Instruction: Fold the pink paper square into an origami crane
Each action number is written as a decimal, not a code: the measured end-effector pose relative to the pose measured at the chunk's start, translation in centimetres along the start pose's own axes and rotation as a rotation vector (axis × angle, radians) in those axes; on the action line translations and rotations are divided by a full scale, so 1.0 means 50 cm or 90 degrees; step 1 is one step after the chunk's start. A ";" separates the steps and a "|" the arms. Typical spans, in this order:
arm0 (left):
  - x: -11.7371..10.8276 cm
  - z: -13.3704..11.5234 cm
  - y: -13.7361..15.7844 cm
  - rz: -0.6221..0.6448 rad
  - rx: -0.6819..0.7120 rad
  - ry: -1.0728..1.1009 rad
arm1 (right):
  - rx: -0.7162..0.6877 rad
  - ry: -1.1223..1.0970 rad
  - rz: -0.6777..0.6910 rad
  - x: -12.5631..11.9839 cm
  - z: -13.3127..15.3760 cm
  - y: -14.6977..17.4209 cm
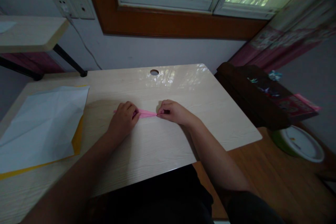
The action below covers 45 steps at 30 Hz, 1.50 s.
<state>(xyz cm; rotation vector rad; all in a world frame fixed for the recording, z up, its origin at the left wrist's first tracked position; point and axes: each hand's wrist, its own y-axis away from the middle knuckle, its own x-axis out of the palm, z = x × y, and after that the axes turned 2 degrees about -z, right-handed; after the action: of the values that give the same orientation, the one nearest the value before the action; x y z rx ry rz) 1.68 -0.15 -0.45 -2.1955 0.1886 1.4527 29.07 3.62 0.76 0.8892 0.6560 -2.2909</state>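
Observation:
A narrow strip of folded pink paper lies low over the desk, tapering to a point on its right. My left hand is closed over its wider left part, and a small end shows past the far side of that hand. At the pointed tip, my right hand pinches the paper between thumb and fingers. Both hands rest near the middle of the pale wood-grain desk. The part of the strip under my left fingers is hidden.
On the left lie white sheets over a yellow sheet. A raised shelf stands at the back left. Near the back edge is a round cable hole. A dark cabinet and a green-white bin stand at right.

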 end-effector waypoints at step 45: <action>0.018 -0.021 -0.008 0.007 0.032 0.075 | 0.101 0.007 -0.048 0.022 0.029 -0.023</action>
<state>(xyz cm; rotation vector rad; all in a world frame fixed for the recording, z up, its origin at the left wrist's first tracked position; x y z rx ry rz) 3.07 -0.17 -0.81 -2.2439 0.2741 1.3111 27.00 3.17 1.18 0.9664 0.5251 -2.4335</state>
